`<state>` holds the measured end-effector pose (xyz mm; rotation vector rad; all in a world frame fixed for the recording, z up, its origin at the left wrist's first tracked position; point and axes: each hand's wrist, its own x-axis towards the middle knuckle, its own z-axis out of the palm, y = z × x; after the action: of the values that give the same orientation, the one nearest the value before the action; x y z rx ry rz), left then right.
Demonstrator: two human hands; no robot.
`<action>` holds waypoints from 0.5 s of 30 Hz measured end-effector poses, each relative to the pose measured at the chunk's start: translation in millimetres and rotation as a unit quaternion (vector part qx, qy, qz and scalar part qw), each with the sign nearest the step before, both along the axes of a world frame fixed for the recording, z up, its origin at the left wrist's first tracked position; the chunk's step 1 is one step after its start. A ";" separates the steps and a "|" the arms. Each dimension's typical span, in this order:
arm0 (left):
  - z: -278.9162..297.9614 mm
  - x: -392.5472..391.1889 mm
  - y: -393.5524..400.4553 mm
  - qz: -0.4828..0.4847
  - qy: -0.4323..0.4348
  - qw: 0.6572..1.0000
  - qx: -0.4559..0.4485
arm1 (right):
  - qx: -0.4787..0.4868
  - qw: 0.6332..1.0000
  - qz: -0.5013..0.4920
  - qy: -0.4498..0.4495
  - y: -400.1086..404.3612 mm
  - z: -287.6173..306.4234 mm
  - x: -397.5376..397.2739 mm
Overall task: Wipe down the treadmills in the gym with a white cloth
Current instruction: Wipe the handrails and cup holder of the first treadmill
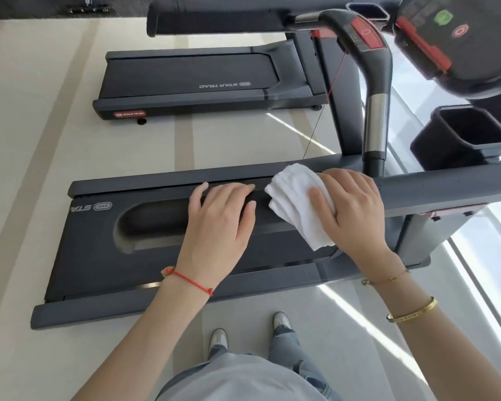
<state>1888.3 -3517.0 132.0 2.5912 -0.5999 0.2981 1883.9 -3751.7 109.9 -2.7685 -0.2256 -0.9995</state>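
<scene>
A view from above, looking down a person's two bare arms at a dark grey treadmill (pixel 78 264) that lies crosswise on a pale floor (pixel 26 157). The person leans over the treadmill's side handrail (pixel 446 183), a padded grey bar running left to right.

The right hand (pixel 356 209) presses a folded white cloth (pixel 298 204) flat against the handrail, fingers spread over the cloth and thumb lying on top of it; the cloth hangs partly over the near side of the rail. The left hand (pixel 220 218) rests just beside the cloth on the same rail, fingers curled loosely over its top edge, holding nothing else.

A red string bracelet (pixel 191 282) circles the left wrist. A thin gold chain (pixel 388 279) and a gold bangle (pixel 411 311) sit on the right wrist.

To the upper right is the treadmill's console (pixel 460 47) with red and green buttons, and a black cup holder (pixel 463 134) below it. A second treadmill (pixel 191 79) lies beyond, well apart. The person's grey shoes (pixel 219 340) show at the bottom.
</scene>
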 end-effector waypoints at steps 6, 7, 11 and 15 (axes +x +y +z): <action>0.3 -2.4 -66.3 0.024 0.001 1.000 0.010 | -0.014 1.000 -0.006 0.013 -81.1 6.2 -7.8; 0.4 -2.6 -76.4 0.030 -0.003 0.999 0.011 | -0.014 1.000 -0.010 0.016 -94.1 9.2 -8.3; -2.0 -3.5 -107.6 0.065 -0.022 0.997 0.019 | -0.014 0.999 -0.014 0.049 -104.4 19.6 3.2; -5.4 -2.3 -116.7 0.103 -0.033 0.994 0.024 | -0.039 0.993 0.089 0.071 -81.1 16.1 10.7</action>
<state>1886.0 -3633.8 126.6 2.7038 -0.3660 0.4434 1894.6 -3832.7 126.0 -2.8125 -0.4905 -0.7639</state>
